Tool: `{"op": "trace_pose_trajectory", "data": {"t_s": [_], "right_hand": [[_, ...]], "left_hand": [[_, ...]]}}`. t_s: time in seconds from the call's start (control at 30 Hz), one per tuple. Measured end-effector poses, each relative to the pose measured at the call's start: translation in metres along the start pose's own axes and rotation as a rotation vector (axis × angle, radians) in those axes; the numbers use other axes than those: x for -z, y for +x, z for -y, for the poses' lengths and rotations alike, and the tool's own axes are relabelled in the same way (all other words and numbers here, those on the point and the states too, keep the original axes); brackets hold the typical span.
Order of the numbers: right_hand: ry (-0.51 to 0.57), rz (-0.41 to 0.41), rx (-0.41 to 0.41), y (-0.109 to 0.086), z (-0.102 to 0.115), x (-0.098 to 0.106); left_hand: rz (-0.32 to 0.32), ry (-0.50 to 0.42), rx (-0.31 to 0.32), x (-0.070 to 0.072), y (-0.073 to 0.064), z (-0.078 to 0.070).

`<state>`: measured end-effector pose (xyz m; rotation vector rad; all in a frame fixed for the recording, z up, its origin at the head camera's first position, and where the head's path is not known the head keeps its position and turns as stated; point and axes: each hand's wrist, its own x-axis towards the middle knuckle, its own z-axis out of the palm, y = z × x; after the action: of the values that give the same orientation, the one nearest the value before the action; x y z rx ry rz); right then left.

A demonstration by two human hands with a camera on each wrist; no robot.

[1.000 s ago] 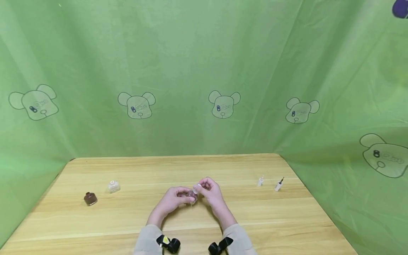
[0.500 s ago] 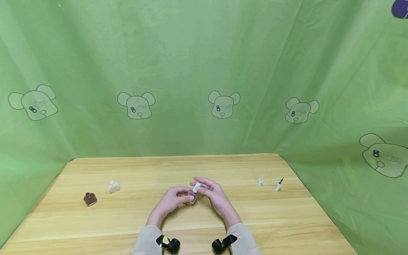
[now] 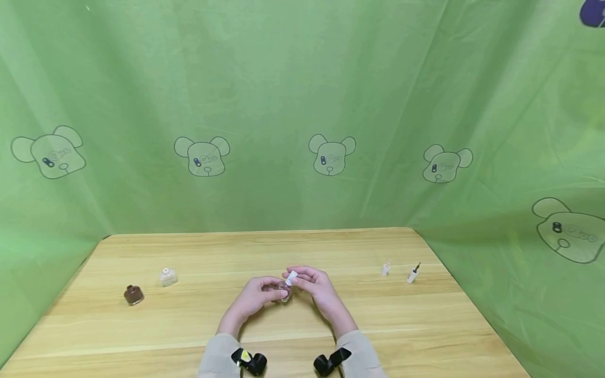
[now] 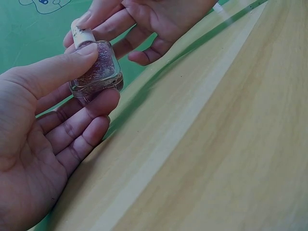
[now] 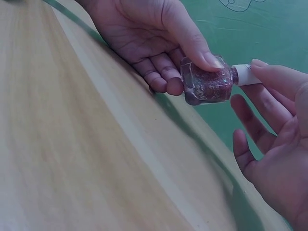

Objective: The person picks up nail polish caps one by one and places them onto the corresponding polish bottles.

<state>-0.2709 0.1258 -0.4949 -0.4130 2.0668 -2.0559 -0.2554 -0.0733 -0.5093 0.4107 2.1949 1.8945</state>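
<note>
My left hand (image 3: 252, 298) grips a small glass nail polish bottle (image 5: 208, 83) filled with pinkish glitter, thumb across its face and fingers beneath. The bottle is tilted, its neck toward the right hand. On that neck sits a white cap (image 5: 246, 75), which my right hand (image 3: 321, 291) pinches between thumb and fingers. In the left wrist view the cap's end (image 4: 83, 36) is partly covered by the right thumb. The brush inside is hidden.
At the table's left stand a dark brown uncapped polish bottle (image 3: 134, 295) and a clear one (image 3: 168, 277). Toward the right, two white brush caps (image 3: 413, 275) stand with brushes pointing up. A green curtain (image 3: 264, 199) borders the wooden table (image 3: 189, 336).
The right fingers have shifted their hold on the cap and spread out, leaving more of the white cap showing. The left hand and bottle have stayed nearly still.
</note>
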Motion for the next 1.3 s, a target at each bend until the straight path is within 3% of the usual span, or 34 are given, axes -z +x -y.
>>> {"op": "trace_pose_trajectory", "data": {"t_s": [0.4, 0.7, 0.87, 1.13, 1.3], "right_hand": [[-0.026, -0.219, -0.033, 0.002, 0.001, -0.010], [-0.029, -0.226, -0.045, -0.004, 0.016, -0.015], [-0.022, -0.167, -0.029, 0.001, 0.003, -0.010], [0.005, 0.076, 0.002, -0.003, 0.003, -0.001], [0.010, 0.116, -0.001, -0.003, 0.002, 0.001]], "left_hand": [[0.032, -0.017, -0.016, 0.001, 0.002, 0.002], [0.018, 0.016, -0.019, -0.001, 0.001, 0.001], [0.018, 0.008, -0.008, 0.000, 0.001, 0.001], [0.005, 0.009, 0.002, 0.001, 0.002, 0.002], [-0.001, 0.002, 0.001, 0.000, 0.001, 0.002]]}}
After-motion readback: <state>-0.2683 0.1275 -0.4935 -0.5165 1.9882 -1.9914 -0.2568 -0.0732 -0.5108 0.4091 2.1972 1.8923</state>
